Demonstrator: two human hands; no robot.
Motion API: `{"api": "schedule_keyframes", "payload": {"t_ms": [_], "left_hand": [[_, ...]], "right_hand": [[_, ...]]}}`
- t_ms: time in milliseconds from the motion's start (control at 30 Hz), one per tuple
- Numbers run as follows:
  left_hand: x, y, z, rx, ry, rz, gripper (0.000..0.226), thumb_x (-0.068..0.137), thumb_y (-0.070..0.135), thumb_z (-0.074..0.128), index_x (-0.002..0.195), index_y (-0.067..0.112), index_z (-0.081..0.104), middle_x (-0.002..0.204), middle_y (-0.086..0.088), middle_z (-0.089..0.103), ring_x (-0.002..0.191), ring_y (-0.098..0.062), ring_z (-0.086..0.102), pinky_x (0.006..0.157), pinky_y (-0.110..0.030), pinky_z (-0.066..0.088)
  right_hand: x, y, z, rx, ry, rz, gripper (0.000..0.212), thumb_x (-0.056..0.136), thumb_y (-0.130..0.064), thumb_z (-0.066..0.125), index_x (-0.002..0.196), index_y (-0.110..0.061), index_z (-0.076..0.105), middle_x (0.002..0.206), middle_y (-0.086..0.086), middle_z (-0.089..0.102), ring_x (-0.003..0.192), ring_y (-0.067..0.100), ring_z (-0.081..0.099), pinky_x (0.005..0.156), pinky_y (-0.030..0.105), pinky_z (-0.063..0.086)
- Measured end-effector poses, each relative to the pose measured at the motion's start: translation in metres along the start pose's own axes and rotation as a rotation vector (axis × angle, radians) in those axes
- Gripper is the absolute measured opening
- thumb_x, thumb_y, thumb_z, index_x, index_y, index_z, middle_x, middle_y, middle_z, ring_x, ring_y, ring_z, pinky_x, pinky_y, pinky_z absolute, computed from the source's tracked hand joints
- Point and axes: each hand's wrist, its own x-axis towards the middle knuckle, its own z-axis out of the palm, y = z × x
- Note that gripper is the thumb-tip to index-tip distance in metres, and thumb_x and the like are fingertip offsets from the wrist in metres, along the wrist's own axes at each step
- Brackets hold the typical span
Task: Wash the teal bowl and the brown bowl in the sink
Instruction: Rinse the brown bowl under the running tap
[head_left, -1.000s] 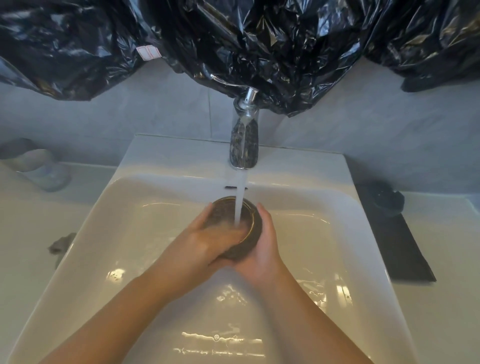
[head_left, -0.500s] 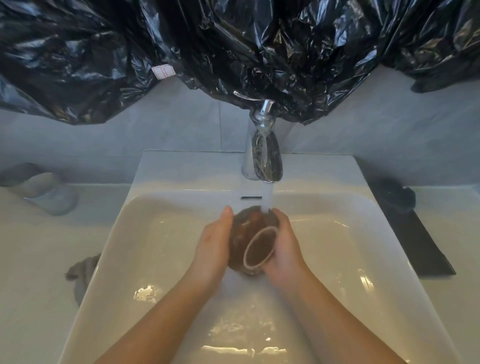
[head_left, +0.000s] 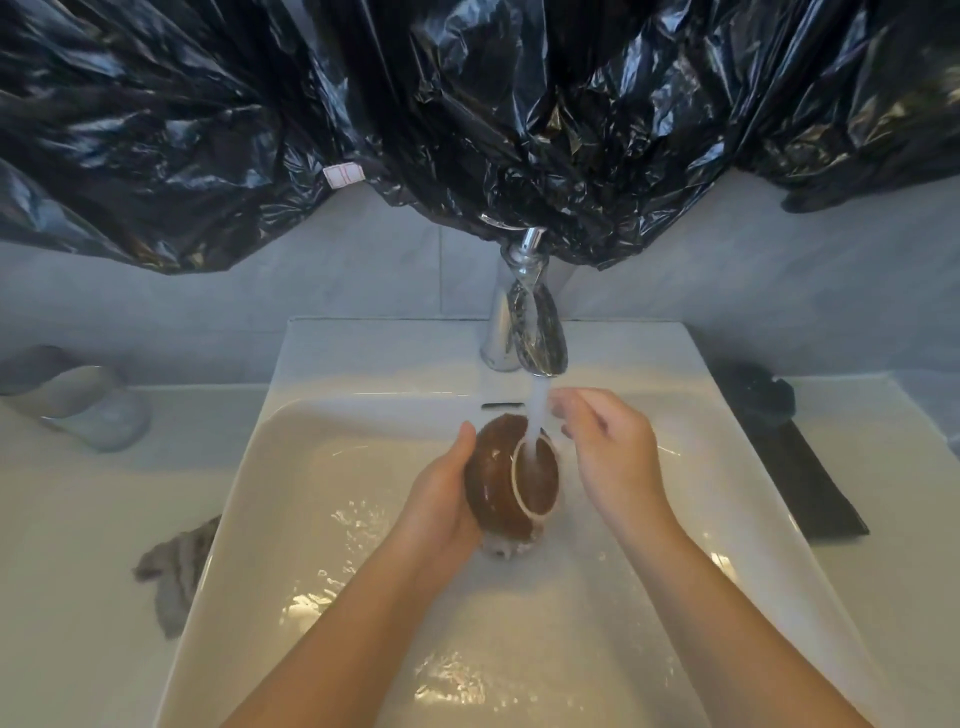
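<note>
One brown bowl (head_left: 493, 478) sits tipped on its side over the basin of the white sink (head_left: 322, 467), with its mouth turned toward the right. The stream of water (head_left: 537, 410) from the chrome faucet (head_left: 530, 322) falls into it. The left hand (head_left: 441, 499) grips the bowl's outer wall, fingers curled round it. The right hand (head_left: 608, 447) hovers just beside the rim, fingers loosely bent and holding nothing. A grey cloth (head_left: 174, 566) lies on the counter to the left of the sink. Black plastic sheeting (head_left: 467, 130) hangs above.
</note>
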Motion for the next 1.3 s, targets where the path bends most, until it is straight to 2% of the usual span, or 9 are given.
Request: {"api": "schedule_keyframes", "payload": {"t_ms": [200, 333, 500, 667, 767, 900, 1000, 1100, 1300], "left_hand": [[-0.009, 0.004, 0.015, -0.096, -0.152, -0.030, 0.026, 0.099, 0.010, 0.039, 0.102, -0.004, 0.060, 0.096, -0.021, 0.061, 0.084, -0.026, 0.060, 0.079, -0.036, 0.045], [-0.013, 0.003, 0.022, -0.061, -0.207, 0.020, 0.041, 0.096, -0.005, 0.039, 0.061, 0.008, 0.056, 0.056, -0.005, 0.055, 0.046, -0.012, 0.056, 0.054, -0.024, 0.046], [-0.011, 0.008, 0.018, -0.225, -0.225, 0.037, 0.026, 0.097, 0.002, 0.039, 0.078, 0.004, 0.057, 0.080, -0.011, 0.062, 0.073, -0.019, 0.064, 0.089, -0.035, 0.047], [-0.010, 0.012, 0.016, -0.290, -0.126, 0.012, 0.034, 0.102, 0.020, 0.033, 0.085, 0.007, 0.060, 0.064, -0.006, 0.066, 0.063, -0.017, 0.064, 0.083, -0.033, 0.041], [-0.012, 0.015, 0.014, -0.245, -0.116, 0.001, 0.029, 0.100, 0.025, 0.040, 0.101, 0.005, 0.061, 0.092, -0.013, 0.065, 0.086, -0.025, 0.061, 0.082, -0.037, 0.046], [-0.017, 0.018, 0.005, 0.328, -0.054, 0.071, 0.026, 0.092, 0.017, 0.059, 0.113, 0.001, 0.056, 0.113, -0.018, 0.063, 0.101, -0.030, 0.061, 0.087, -0.042, 0.051], [-0.026, 0.014, -0.012, 1.138, 0.020, 0.281, 0.017, 0.088, 0.023, 0.063, 0.091, 0.009, 0.053, 0.087, -0.005, 0.059, 0.081, -0.021, 0.057, 0.074, -0.033, 0.047], [-0.037, 0.002, -0.028, 1.452, 0.013, 0.527, 0.015, 0.090, 0.026, 0.062, 0.099, 0.015, 0.057, 0.090, 0.001, 0.059, 0.085, -0.019, 0.059, 0.075, -0.031, 0.049], [-0.037, -0.014, -0.050, 1.780, -0.252, 1.104, 0.033, 0.067, 0.012, 0.073, 0.097, 0.023, 0.066, 0.087, 0.006, 0.065, 0.080, -0.018, 0.063, 0.085, -0.029, 0.042]], "right_hand": [[0.020, -0.067, -0.011, -0.262, 0.142, -0.531, 0.051, 0.091, -0.003, 0.045, 0.141, -0.013, 0.050, 0.138, -0.009, 0.048, 0.130, 0.008, 0.041, 0.110, 0.010, 0.025], [0.041, -0.093, -0.006, -0.451, -0.037, -0.640, 0.066, 0.087, 0.004, 0.041, 0.149, -0.019, 0.040, 0.156, -0.004, 0.038, 0.141, 0.021, 0.032, 0.114, 0.043, 0.028], [0.047, -0.102, -0.004, -0.491, -0.063, -0.620, 0.067, 0.085, 0.010, 0.042, 0.142, -0.022, 0.051, 0.149, -0.007, 0.049, 0.139, 0.022, 0.036, 0.105, 0.036, 0.021], [0.042, -0.102, 0.001, -0.520, -0.069, -0.697, 0.061, 0.076, 0.004, 0.041, 0.127, -0.019, 0.066, 0.135, -0.005, 0.063, 0.123, 0.025, 0.049, 0.096, 0.039, 0.028], [0.031, -0.096, 0.006, -0.635, -0.054, -0.737, 0.056, 0.078, -0.001, 0.044, 0.125, -0.021, 0.068, 0.134, -0.007, 0.064, 0.122, 0.025, 0.050, 0.103, 0.049, 0.028], [0.015, -0.084, 0.000, -0.477, 0.021, -0.669, 0.045, 0.082, -0.003, 0.042, 0.114, -0.016, 0.071, 0.119, -0.003, 0.066, 0.117, 0.019, 0.052, 0.101, 0.040, 0.035], [-0.026, -0.056, -0.004, -0.164, 0.084, -0.436, 0.035, 0.088, 0.004, 0.045, 0.100, -0.013, 0.073, 0.113, -0.007, 0.062, 0.110, 0.001, 0.055, 0.092, 0.021, 0.047], [-0.067, -0.036, -0.007, -0.061, 0.145, -0.213, 0.036, 0.089, 0.010, 0.052, 0.096, -0.021, 0.070, 0.127, -0.010, 0.055, 0.118, -0.018, 0.043, 0.088, 0.000, 0.037], [-0.075, -0.015, 0.000, 0.348, -0.308, 0.466, 0.040, 0.095, -0.017, 0.062, 0.130, -0.029, 0.048, 0.115, 0.000, 0.067, 0.102, 0.018, 0.069, 0.078, 0.033, 0.061]]}}
